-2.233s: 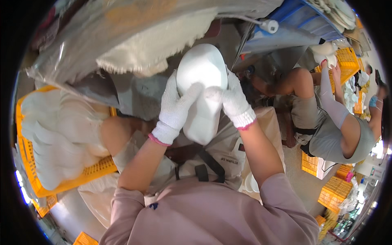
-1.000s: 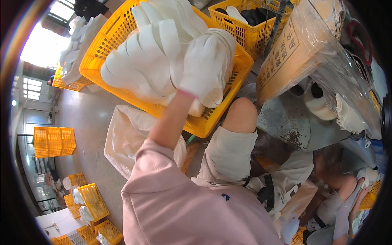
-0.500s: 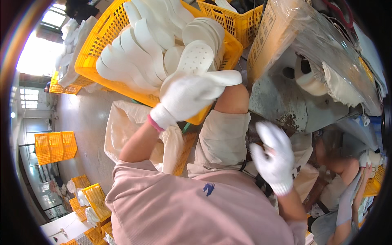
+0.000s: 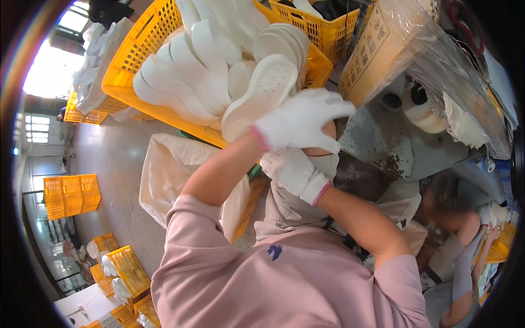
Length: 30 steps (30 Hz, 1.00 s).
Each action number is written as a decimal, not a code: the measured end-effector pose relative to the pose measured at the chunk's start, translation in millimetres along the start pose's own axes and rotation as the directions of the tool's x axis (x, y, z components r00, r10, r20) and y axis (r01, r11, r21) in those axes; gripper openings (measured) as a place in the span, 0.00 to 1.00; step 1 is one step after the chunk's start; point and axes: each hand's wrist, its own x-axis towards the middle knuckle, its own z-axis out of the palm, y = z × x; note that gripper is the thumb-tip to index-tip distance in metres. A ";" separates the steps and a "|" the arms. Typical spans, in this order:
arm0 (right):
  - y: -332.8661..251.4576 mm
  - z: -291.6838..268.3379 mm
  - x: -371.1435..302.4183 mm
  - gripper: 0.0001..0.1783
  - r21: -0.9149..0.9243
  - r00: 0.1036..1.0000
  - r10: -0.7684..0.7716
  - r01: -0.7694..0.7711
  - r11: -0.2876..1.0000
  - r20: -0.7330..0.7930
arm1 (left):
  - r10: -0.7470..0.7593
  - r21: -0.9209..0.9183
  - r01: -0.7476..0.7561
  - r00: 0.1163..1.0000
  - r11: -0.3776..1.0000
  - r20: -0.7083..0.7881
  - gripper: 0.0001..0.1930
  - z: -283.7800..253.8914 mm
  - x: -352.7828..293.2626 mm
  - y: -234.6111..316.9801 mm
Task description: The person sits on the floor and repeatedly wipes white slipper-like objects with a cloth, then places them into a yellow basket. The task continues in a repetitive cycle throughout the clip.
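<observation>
My left hand [image 4: 306, 117], in a white knitted glove with a pink cuff edge, reaches right above my knee. Its fingers are spread and nothing shows in them. Below its wrist, my right hand [image 4: 292, 170], gloved alike, is closed with the fingers curled inward; whatever it may hold is hidden. A white shoe sole with small holes [image 4: 268, 82] lies at the near edge of a yellow crate [image 4: 123, 90], just beyond my left hand. Rows of stacked white soles [image 4: 186, 65] fill that crate.
A cream cloth-lined bin [image 4: 164, 169] stands left of my legs. At right are a plastic-wrapped carton [image 4: 372, 54] and a worn grey metal surface [image 4: 377, 142]. Another yellow crate [image 4: 322, 33] with dark items stands behind. A co-worker's arm [image 4: 465, 224] shows at far right.
My left hand has moved right and spread its fingers; the white sole it held no longer shows there. My right hand has come left from the right side to below the left wrist and closed.
</observation>
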 end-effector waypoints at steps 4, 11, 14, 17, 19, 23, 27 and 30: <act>-3.1 -35.1 -8.6 0.05 0.026 0.980 -0.014 0.020 0.999 -0.199 | -0.326 0.234 0.261 0.894 0.937 0.308 0.23 -5.4 11.7 -37.8; -26.2 -126.3 -64.5 0.16 0.204 0.969 0.079 -0.031 0.979 -0.233 | -0.458 0.563 0.507 0.856 0.652 -0.241 0.25 -58.9 -52.1 -103.1; -35.4 -160.9 -103.3 0.12 0.089 0.853 0.307 -0.298 0.950 -0.422 | -0.543 0.279 0.617 0.784 0.736 -0.301 0.24 -41.2 -72.4 -106.6; -37.6 -205.4 -154.5 0.12 0.603 0.205 0.914 -0.698 0.387 -0.350 | -0.550 0.048 0.705 0.593 0.708 -0.587 0.20 -38.0 -79.0 -74.6; -43.3 -231.6 -194.0 0.11 0.863 -0.003 0.980 -0.476 0.171 -0.197 | -0.465 -0.186 0.514 0.490 0.837 -0.737 0.17 -34.5 -70.7 -35.2; -75.9 -242.4 -268.6 0.12 0.970 -0.514 0.851 -0.240 -0.026 -0.105 | -0.452 -0.424 0.234 0.709 0.875 -0.541 0.17 61.7 -40.1 68.4; -111.0 -217.3 -294.7 0.18 0.959 -0.313 0.943 -0.284 0.020 -0.113 | -0.424 -0.627 0.357 0.502 -0.692 0.754 0.30 205.9 33.7 115.2; -124.4 -209.2 -278.1 0.24 0.731 -0.281 0.930 -0.682 -0.021 -0.235 | -0.427 -0.699 0.296 0.619 -0.651 0.659 0.22 254.8 93.3 134.6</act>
